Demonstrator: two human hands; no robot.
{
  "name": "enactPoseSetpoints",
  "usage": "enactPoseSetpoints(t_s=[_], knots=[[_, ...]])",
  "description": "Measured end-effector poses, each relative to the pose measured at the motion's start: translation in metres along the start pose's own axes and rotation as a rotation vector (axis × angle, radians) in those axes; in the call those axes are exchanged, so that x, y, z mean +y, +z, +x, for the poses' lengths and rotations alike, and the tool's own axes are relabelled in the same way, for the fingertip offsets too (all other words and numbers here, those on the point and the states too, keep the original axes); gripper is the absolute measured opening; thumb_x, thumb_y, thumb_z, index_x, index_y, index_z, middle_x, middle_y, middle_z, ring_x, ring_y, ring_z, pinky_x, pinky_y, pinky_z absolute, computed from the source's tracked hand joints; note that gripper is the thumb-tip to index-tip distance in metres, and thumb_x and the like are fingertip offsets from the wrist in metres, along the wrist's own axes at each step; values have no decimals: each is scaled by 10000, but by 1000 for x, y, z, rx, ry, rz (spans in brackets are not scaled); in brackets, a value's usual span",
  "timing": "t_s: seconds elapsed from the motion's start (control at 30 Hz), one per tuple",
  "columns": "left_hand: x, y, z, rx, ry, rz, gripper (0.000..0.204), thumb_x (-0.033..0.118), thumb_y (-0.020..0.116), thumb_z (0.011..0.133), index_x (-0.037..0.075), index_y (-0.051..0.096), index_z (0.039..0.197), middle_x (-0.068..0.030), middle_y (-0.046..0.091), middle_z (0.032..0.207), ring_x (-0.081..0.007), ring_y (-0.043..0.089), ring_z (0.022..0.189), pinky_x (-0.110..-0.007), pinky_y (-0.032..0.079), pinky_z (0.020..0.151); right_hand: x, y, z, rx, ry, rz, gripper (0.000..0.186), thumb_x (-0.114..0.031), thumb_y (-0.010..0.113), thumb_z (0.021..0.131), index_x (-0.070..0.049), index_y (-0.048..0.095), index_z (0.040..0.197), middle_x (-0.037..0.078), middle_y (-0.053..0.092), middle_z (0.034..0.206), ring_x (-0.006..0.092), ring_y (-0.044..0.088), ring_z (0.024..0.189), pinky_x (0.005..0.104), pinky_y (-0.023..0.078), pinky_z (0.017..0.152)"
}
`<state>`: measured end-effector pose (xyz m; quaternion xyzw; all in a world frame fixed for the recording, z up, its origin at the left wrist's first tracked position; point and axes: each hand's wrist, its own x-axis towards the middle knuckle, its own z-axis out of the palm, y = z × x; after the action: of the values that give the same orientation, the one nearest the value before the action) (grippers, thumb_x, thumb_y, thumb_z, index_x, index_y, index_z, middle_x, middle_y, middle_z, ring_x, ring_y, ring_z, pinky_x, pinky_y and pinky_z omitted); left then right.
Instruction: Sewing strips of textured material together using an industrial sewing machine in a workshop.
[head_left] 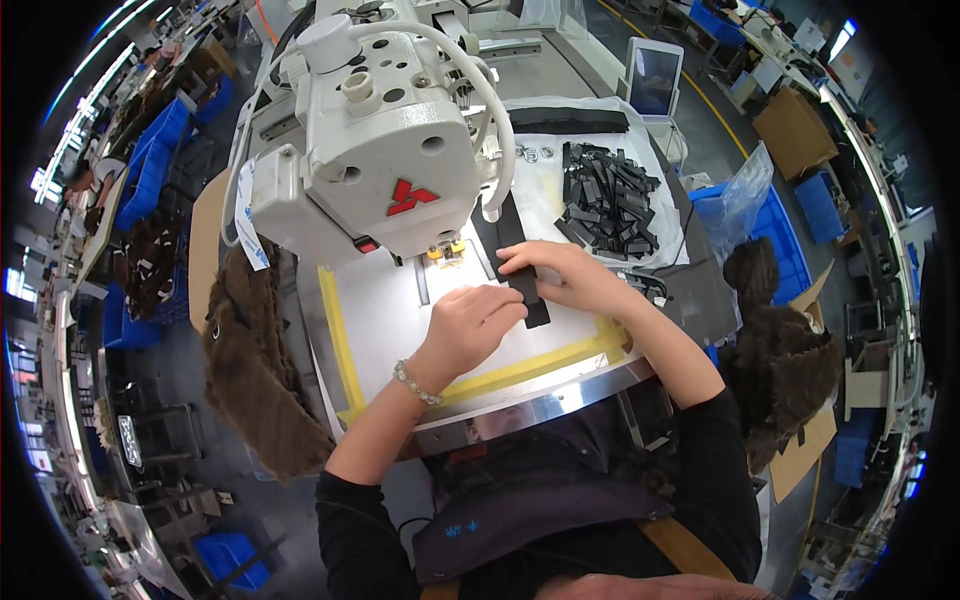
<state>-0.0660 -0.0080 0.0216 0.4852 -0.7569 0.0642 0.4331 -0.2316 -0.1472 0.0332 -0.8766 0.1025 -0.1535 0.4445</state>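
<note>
A black strap (513,238) lies on the white sewing plate (385,320), running from under the machine head toward me. My right hand (560,275) presses its fingers on the strap's near end. My left hand (478,318) rests beside it, fingers curled, touching the strap's left edge. The white sewing machine head (385,140) stands just behind both hands, its needle area (445,252) a little left of the strap. Yellow tape (520,370) frames the plate.
A heap of several cut black strap pieces (605,200) lies on a white sheet at the right. Brown furry fabric hangs at the left (255,370) and right (780,350) of the table. Blue bins (150,165) and a small screen (655,78) stand farther off.
</note>
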Motion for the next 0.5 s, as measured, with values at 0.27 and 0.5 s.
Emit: enactPoseSetpoints(t_s=[0.27,0.5], knots=[[18,-18,-5,-118,312,155,159,80,669,677,88,623,829,-15,648,931,-140,624,836,-242,473,667,41,-14,29,74,-74,-162,405,116,552,765,-64,632,1118,93,627,1216,278,592,1141,459,190,1197],[19,-27,-23,-197,432,183,120,71,643,739,65,644,859,-63,669,966,-170,636,872,-260,501,703,49,-24,37,168,-19,-179,322,63,545,797,-46,639,1085,133,634,1203,305,603,1118,476,214,1181]])
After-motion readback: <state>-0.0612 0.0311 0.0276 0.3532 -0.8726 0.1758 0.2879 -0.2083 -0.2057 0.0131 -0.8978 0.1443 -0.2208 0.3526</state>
